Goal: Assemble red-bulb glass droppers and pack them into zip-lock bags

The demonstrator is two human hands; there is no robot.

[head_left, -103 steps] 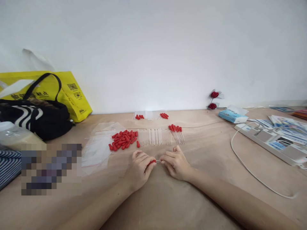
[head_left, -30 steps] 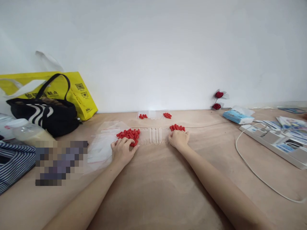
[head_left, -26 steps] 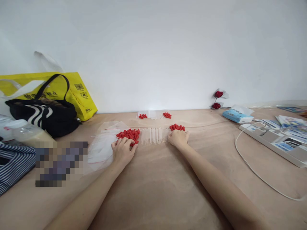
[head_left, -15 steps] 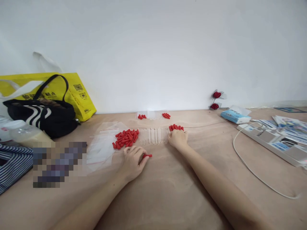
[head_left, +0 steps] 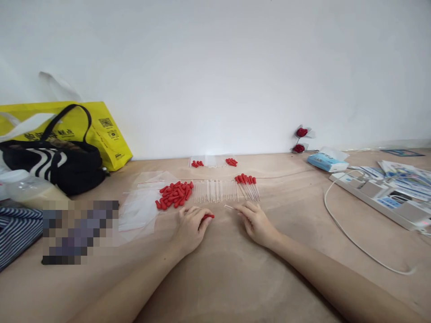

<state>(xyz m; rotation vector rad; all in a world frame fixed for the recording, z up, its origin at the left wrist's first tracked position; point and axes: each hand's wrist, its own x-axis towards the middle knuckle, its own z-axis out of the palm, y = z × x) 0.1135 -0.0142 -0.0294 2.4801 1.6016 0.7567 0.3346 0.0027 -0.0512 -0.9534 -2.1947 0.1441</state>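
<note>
From where I stand, the person's left hand [head_left: 191, 228] has thumb and fingers closed in a pinch on a red rubber bulb [head_left: 210, 216], which pokes out toward the other hand. The right hand [head_left: 257, 225] pinches a thin clear tube [head_left: 228, 207] by one end, the rest of it sticking out leftward past the fingertips. Bulb and tube are near each other but apart, both in the gap between the two hands, and the tube is the farther from the body. Just beyond the left hand lies a loose pile of red bulbs [head_left: 175, 194], its left side near some clear plastic bags [head_left: 139, 204]. Touching or nearly touching the pile on its right, a row of clear tubes [head_left: 215, 191] lies side by side, beyond the gap between the hands. At the row's right end, just beyond the right hand, several red-topped droppers [head_left: 251, 189] are fanned out. Farther back, close to the wall [head_left: 215, 80], a flat clear packet [head_left: 211, 160] shows with two small red clusters. Out to the right sit a blue tissue pack [head_left: 326, 162] and a white power strip [head_left: 380, 199]; out to the left, a black bag [head_left: 79, 168] rests before a yellow bag [head_left: 112, 139].
</note>
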